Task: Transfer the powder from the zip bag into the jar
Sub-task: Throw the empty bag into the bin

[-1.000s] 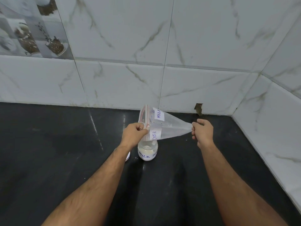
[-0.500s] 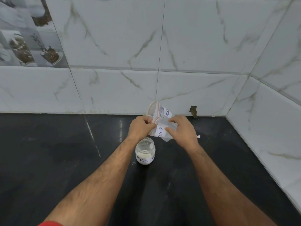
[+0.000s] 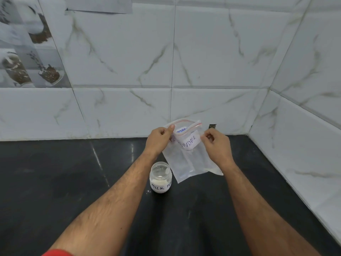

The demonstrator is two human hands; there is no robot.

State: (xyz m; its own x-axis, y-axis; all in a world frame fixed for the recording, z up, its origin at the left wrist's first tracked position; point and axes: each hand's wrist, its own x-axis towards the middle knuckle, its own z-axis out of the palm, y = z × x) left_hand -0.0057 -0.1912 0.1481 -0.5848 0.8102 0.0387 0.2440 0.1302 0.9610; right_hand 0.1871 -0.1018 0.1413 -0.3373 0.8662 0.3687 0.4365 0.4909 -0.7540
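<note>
A clear zip bag (image 3: 186, 154) with a red seal strip along its mouth is held upright above a black polished countertop (image 3: 55, 182), mouth uppermost and gaping slightly. Its left top corner is pinched by the left hand (image 3: 159, 140), thumb over curled fingers, and its right top corner is pinched likewise by the right hand (image 3: 216, 145). A white label with handwritten letters is seen on the bag's upper part; the lower part hangs limp and looks nearly empty, its bottom edge hanging just right of the jar's rim. A small glass jar (image 3: 160, 177) without a lid stands upright on the countertop, below and slightly left of the bag, between the two forearms. White powder (image 3: 159, 182) is seen lying in its lower part, and a hand-lettered label reading "MILK" is seen on its front. A few pale specks are scattered on the dark surface just left of the jar's base. The counter is bounded at the far side and on the right by walls of white marble-patterned tiles (image 3: 212, 52), which meet in a corner at the far right. A decorative tile panel (image 3: 27, 52) printed with bowls and spices is set into the far wall at the upper left. A small dark notch (image 3: 212, 126) is seen at the wall's base, just beyond the right hand. A red sleeve edge (image 3: 59, 253) is visible at the near left.
</note>
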